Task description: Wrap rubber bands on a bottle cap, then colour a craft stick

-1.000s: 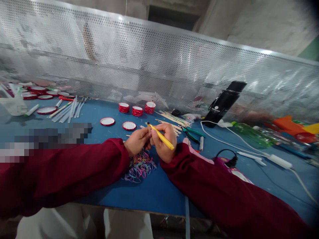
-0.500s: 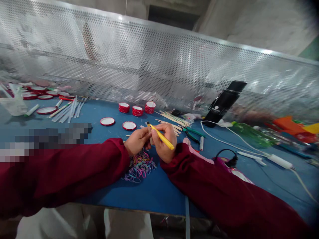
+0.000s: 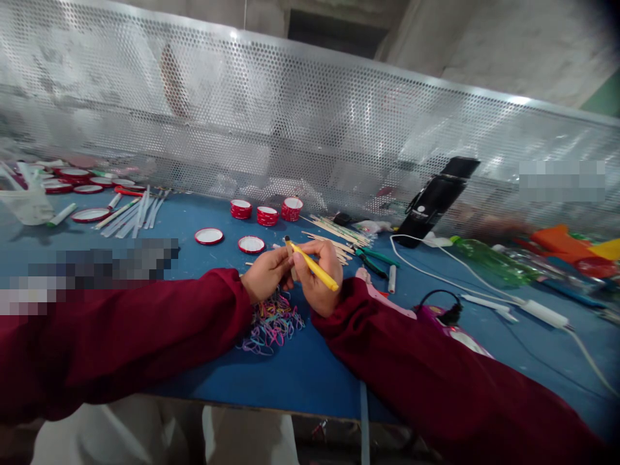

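Note:
Both hands meet above the blue table (image 3: 314, 374), sleeves dark red. My right hand (image 3: 320, 278) is closed round a yellow pen-like stick (image 3: 314, 266) that slants up to the left, its dark tip near my left fingers. My left hand (image 3: 265, 274) pinches a small pale wooden stick (image 3: 292, 258) upright against the yellow one. Under the hands lies a heap of coloured rubber bands (image 3: 271, 321).
Red-rimmed lids (image 3: 209, 236) and red tape rolls (image 3: 266, 214) lie beyond the hands, with wooden sticks (image 3: 334, 231), green-handled pliers (image 3: 375, 259), a black bottle (image 3: 433, 200), a pink device (image 3: 436, 320), white cables and a perforated metal screen (image 3: 310, 129) behind.

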Available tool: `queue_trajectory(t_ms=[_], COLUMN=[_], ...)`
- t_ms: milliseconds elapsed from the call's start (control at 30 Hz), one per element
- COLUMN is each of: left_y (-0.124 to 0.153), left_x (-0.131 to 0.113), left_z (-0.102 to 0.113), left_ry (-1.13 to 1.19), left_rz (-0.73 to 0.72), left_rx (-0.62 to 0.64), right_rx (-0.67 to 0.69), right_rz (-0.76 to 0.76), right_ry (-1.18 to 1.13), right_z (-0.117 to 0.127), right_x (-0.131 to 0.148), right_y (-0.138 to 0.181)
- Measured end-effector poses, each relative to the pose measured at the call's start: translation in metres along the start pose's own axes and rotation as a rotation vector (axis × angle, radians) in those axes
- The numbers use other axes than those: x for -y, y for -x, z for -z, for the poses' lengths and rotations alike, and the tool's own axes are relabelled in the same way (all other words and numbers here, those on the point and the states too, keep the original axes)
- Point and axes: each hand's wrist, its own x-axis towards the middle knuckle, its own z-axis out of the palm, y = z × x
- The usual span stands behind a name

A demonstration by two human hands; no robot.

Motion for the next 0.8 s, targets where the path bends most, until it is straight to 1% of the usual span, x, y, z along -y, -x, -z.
queue_trajectory(t_ms=[200,433,633,800], left_y=[0.0006,0.0008,0.0006,0.0001], left_x=[-0.0008,-0.0019,-0.0029,-0.0006], left_z=[-0.0003,-0.0004,-0.0005,-0.0004], left_ry=[0.006,0.008,0.018,0.01], left_rz=[0.001,-0.002,0.004,0.001], left_rx=[0.002,-0.001,0.0,-0.007], right_rx=[-0.01,0.014,-0.008,0.018], right_rz=[-0.011,-0.004,-0.029,-0.008], right_ry=[-0.001,-0.008,-0.001,-0.01], right_z=[0.0002,0.0004,-0.0004,0.001], right_x=[-0.0005,0.0007,-0.0008,0.0004], right_y=[-0.0009,-0.0005,-0.0009,0.0008])
